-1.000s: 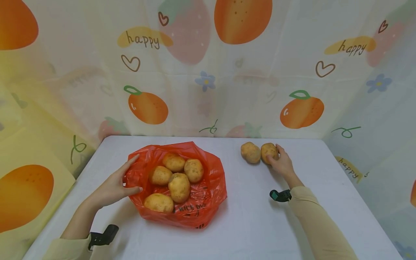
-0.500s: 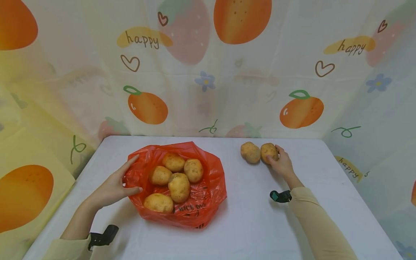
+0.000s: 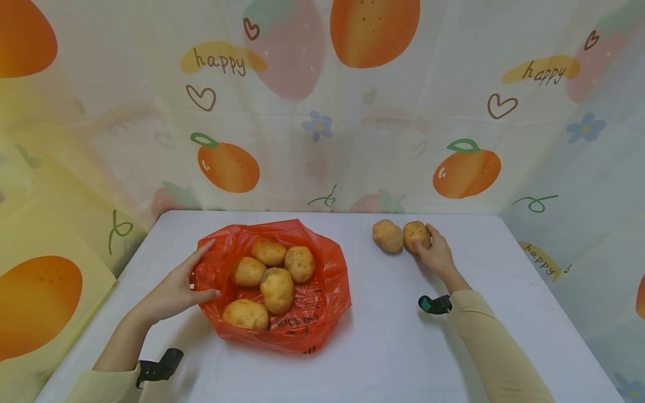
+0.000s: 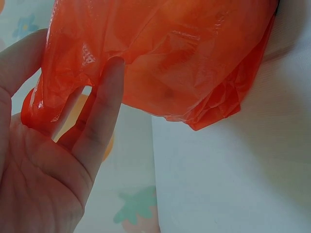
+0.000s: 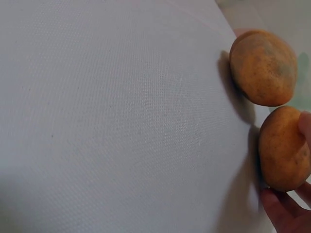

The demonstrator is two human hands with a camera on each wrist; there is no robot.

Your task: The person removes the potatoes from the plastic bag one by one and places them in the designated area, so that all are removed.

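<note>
A red plastic bag point(image 3: 330, 280) lies with its mouth spread wide, several potatoes point(image 3: 278, 291) inside. My left hand point(image 3: 173, 294) holds the bag's left edge, thumb and index finger apart along the rim. In the left wrist view the thin red film point(image 4: 170, 58) passes between the fingers of that hand point(image 4: 53, 165). At the back right, my right hand point(image 3: 439, 254) grips a potato point(image 3: 416, 236) from its right side. A second potato point(image 3: 388, 236) sits just left of it. The right wrist view has the gripped potato point(image 5: 283, 150) between thumb and fingers, close beside the other potato point(image 5: 264, 68).
The white table point(image 3: 383, 336) reaches back to a curtain point(image 3: 373, 112) printed with fruit, hearts and "happy". Black wrist cameras sit at both cuffs, the left one point(image 3: 162, 365) low beside the bag and the right one point(image 3: 434, 304) over the table.
</note>
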